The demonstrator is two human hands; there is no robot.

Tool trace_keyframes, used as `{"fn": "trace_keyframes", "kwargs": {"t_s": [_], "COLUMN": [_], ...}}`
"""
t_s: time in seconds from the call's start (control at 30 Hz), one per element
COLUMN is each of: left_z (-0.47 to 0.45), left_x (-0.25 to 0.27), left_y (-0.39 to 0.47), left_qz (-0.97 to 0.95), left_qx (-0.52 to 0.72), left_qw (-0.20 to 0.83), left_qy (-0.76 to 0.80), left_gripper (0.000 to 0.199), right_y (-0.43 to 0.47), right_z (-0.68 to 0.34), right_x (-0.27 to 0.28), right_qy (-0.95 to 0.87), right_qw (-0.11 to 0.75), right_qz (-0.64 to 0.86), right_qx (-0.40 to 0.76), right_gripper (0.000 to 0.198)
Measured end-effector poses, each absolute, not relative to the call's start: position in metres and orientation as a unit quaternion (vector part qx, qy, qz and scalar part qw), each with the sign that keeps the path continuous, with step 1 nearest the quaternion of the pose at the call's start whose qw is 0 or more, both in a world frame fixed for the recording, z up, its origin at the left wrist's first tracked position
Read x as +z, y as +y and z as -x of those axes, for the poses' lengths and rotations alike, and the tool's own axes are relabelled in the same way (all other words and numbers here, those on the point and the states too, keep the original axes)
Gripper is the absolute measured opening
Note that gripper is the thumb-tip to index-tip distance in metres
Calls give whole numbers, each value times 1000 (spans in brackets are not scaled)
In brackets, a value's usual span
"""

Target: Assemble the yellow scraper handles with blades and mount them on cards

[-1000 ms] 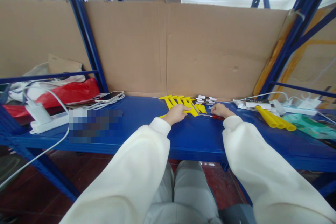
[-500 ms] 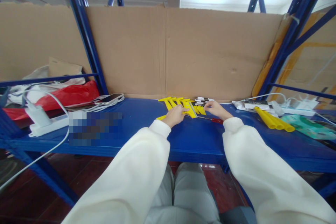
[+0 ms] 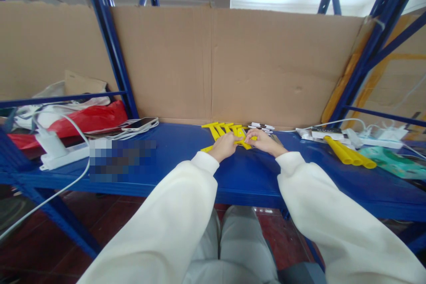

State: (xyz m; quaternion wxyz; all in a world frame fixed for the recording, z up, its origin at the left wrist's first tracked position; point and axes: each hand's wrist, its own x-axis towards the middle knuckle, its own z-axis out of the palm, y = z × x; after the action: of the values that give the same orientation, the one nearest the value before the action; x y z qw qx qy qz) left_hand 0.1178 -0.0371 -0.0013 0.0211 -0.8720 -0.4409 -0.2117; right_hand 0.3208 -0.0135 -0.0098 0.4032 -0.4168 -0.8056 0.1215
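Observation:
My left hand (image 3: 225, 145) is closed on a yellow scraper head (image 3: 246, 145), a flat wedge-shaped piece partly covered by my fingers. My right hand (image 3: 262, 141) pinches at the right side of that piece; whatever its fingertips hold is too small and hidden to name. Behind my left hand, several yellow T-shaped scraper pieces (image 3: 213, 130) lie in a row on the blue shelf top. Another yellow piece (image 3: 207, 148) pokes out left of my left wrist. Small white-and-black sticks (image 3: 261, 126) lie just beyond my right hand.
Yellow tubes (image 3: 346, 154) and a green patterned packet (image 3: 392, 160) lie at the right. To the left are a phone (image 3: 140, 124), a white power strip (image 3: 66, 156) and a red bag (image 3: 91, 120). A cardboard sheet (image 3: 266, 66) closes off the back.
My right hand has moved left, from beside the small yellow pieces to the scraper head in my left hand. The red-handled screwdriver seen earlier is now hidden by my right hand.

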Motion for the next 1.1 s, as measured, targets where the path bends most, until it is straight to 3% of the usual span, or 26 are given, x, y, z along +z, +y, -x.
{"fn": "trace_keyframes", "kwargs": {"t_s": [0.47, 0.53, 0.83, 1.0, 1.1], "left_z": [-118, -118, -119, -118, -117], "left_x": [-2, -1, -3, -2, -2], "left_y": [-38, -39, -34, -28, -29], "left_qz": [865, 864, 857, 852, 858], "left_qx": [-240, -246, -285, -293, -287], "left_qw": [7, 7, -1, 9, 18], "left_qy": [-440, -439, -429, -434, -427], "left_gripper": [41, 43, 43, 44, 45], "right_y": [-22, -26, -45, -47, -47], "right_z": [-311, -308, -291, -296, -299], "right_x": [-7, -7, 2, 2, 1], "right_qy": [-774, -733, -595, -585, -594], "right_qw": [406, 435, 511, 461, 468], "right_qz": [473, 502, 534, 483, 453], "right_qx": [109, 146, 316, 460, 473], "right_gripper": [10, 5, 19, 11, 10]}}
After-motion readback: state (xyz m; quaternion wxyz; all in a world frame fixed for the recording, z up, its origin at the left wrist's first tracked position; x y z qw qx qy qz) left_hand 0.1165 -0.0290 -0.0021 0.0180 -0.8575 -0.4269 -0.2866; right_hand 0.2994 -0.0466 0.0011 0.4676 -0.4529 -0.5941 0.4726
